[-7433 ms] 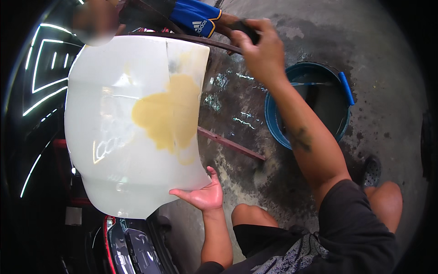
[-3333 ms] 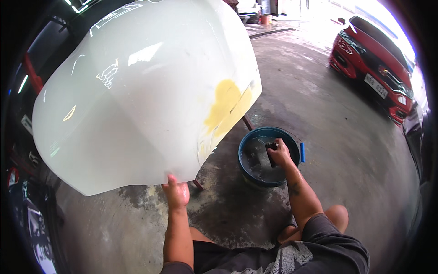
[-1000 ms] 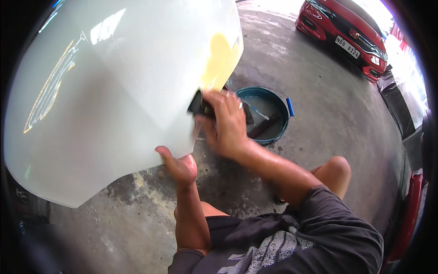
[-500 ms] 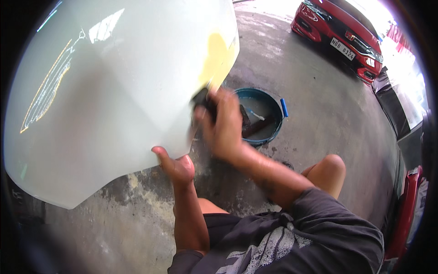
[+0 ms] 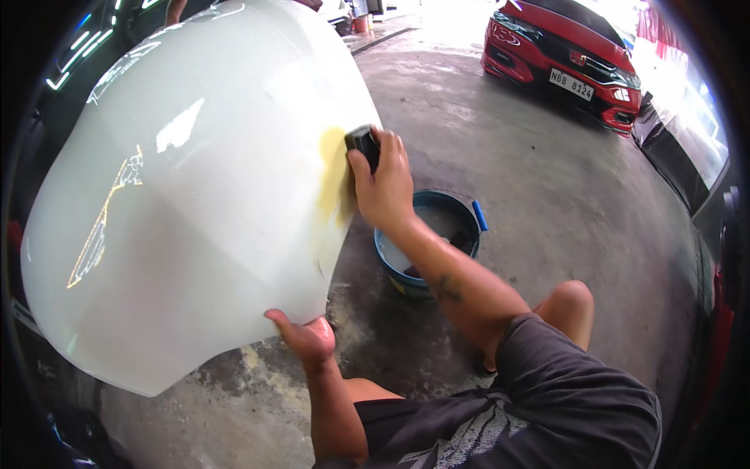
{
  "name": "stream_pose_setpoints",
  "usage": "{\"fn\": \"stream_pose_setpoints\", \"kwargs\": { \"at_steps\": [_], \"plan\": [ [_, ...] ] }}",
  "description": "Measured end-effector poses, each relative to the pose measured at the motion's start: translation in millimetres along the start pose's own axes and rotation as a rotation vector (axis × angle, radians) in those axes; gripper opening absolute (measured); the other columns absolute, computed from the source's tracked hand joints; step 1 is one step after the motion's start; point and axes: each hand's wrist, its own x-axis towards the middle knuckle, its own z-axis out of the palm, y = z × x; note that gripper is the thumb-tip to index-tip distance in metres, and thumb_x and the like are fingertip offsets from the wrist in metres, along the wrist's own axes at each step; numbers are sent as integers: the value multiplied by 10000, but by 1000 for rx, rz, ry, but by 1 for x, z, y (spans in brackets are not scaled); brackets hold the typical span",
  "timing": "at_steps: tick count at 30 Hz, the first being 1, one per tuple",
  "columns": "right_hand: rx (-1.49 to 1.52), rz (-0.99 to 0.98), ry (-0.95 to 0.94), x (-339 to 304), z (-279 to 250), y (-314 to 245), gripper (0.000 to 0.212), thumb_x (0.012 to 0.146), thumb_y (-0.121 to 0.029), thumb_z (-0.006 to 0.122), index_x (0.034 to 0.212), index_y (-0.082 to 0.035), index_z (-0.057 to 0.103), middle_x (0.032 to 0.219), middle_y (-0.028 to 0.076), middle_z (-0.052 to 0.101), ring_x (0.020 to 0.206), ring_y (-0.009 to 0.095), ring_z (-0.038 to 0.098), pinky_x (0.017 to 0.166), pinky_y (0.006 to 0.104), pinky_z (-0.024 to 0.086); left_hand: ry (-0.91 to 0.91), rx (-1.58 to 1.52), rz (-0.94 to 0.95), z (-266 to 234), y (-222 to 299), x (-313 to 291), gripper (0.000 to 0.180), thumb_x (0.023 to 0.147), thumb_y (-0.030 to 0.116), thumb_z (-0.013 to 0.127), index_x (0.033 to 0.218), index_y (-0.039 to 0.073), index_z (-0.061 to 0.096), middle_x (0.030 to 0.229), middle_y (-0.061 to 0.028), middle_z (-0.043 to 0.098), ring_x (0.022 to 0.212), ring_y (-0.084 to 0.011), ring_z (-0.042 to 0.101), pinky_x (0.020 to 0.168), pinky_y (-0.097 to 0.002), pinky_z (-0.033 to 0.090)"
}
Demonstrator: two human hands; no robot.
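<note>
A large glossy white car body panel (image 5: 195, 234), shaped like a hood, fills the left and middle of the head view. Along its right edge runs a yellow patch (image 5: 332, 160) with a soft border. My right hand (image 5: 388, 186) is closed around a black sanding block (image 5: 362, 144), held against the panel's edge at the upper end of that patch. At the lower edge, my left hand (image 5: 307, 336) grips the panel with the thumb on top; the other fingers are mostly hidden beneath it.
A teal bucket (image 5: 381, 252) with a blue handle grip holds cloudy water and dark items, right of the panel under my right forearm. A red car (image 5: 539, 66) is parked at the far right on the concrete floor (image 5: 484, 164). My bent knee (image 5: 574, 301) juts out at the lower right.
My right hand has slid the block up and away along the panel's right edge, from below the yellow patch to its upper part. The view has shifted; my left hand keeps its grip.
</note>
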Motion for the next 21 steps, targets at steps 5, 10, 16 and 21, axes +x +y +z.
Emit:
{"fn": "stream_pose_setpoints", "kwargs": {
  "at_steps": [5, 10, 16, 21],
  "plan": [
    [-9, -139, -94, -20, 2, -5, 545, 1014, -239, 731, 1448, 47, 567, 1278, 290, 653, 1295, 484, 638, 1050, 576, 541, -16, 3, 7, 6, 12, 1, 906, 1153, 717, 355, 1741, 30, 295, 1775, -116, 385, 1644, -292, 358, 1355, -486, 290],
    [186, 193, 63, 72, -22, 30, 540, 996, -237, 791, 1422, 35, 598, 1276, 282, 714, 1167, 434, 731, 1040, 492, 566, -8, 28, 29, 13, 2, 5, 938, 1136, 736, 383, 1737, 21, 293, 1772, -122, 381, 1640, -295, 363, 1354, -486, 295],
    [163, 8, 98, 35, 2, -20, 561, 963, -231, 839, 1416, 15, 616, 1247, 260, 727, 1146, 430, 714, 1008, 504, 568, 3, 38, 68, 10, 0, 6, 957, 1127, 739, 411, 1739, 16, 281, 1793, -131, 343, 1647, -303, 346, 1362, -485, 285],
    [99, -319, -32, -79, 4, -39, 556, 886, -165, 879, 1365, 18, 665, 1219, 239, 724, 1122, 430, 697, 1007, 526, 565, 2, -9, 85, 5, 4, 18, 960, 1129, 739, 400, 1740, 9, 275, 1795, -136, 340, 1650, -308, 340, 1365, -489, 277]
  ]
}}
